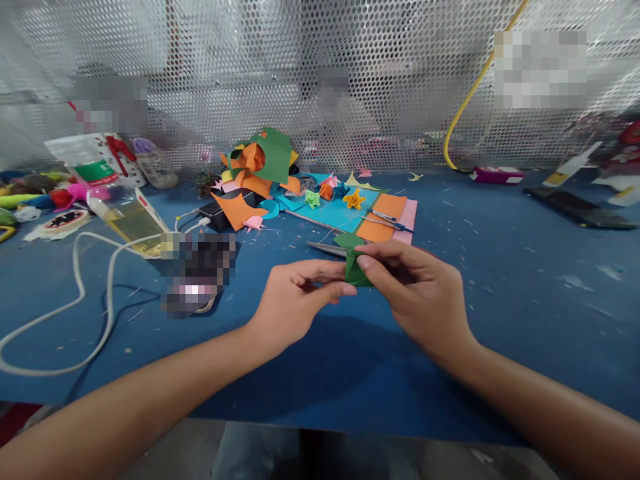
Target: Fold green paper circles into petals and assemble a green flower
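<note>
A small folded piece of green paper [357, 273] is held up between two bare hands, above the near part of a blue table [520, 300]. The right hand [423, 290] pinches its upper edge between thumb and forefinger. The left hand [303, 297] closes on its left edge, thumb in front at the lower corner, the other fingers curled.

Just behind the paper, a pointed metal blade [325, 249] juts left, and a flat green scrap [349, 240] lies beside it. Farther back are stacked blue [345, 215], orange [387, 205] and pink sheets, with a thin metal tool across them. Small crumpled paper shapes in green [313, 199], yellow-orange [355, 199] and other colours sit near their far edge. To their left is a heap of cut scraps, mostly orange and green.

On the left are a blurred-out phone [210, 267], a looping white cable [77, 267] and a tilted container of yellow liquid [133, 220]. On the right are a purple box [497, 175] and a dark flat device [580, 208]. A perforated metal screen [400, 80] stands behind everything.
</note>
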Tool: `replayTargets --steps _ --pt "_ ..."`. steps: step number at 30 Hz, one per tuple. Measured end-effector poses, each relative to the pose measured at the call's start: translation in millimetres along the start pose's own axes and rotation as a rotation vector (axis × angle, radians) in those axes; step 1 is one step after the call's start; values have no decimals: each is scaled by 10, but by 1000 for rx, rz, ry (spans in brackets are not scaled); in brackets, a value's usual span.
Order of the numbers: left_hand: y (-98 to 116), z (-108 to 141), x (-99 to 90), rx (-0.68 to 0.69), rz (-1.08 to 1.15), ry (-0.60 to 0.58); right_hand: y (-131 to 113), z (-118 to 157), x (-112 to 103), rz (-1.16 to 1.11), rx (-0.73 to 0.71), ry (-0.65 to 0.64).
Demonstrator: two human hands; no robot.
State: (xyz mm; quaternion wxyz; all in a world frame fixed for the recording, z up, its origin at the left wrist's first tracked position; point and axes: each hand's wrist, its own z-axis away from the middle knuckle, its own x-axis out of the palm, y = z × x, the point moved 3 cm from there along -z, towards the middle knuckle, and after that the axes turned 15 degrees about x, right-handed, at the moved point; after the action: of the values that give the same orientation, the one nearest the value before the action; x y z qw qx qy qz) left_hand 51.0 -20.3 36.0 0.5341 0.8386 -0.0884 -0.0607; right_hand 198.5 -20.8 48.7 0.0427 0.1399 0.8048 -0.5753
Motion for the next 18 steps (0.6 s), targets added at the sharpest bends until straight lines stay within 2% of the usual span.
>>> replayTargets --steps 6,11,18 --pt "11 41 29 -26 46 39 32 14 1 39 -61 11" --pt "38 41 45 -82 111 30 -46 53 -7 135 -224 43" --pt "5 -2 10 -138 247 28 -89 59 11 164 -318 -60"
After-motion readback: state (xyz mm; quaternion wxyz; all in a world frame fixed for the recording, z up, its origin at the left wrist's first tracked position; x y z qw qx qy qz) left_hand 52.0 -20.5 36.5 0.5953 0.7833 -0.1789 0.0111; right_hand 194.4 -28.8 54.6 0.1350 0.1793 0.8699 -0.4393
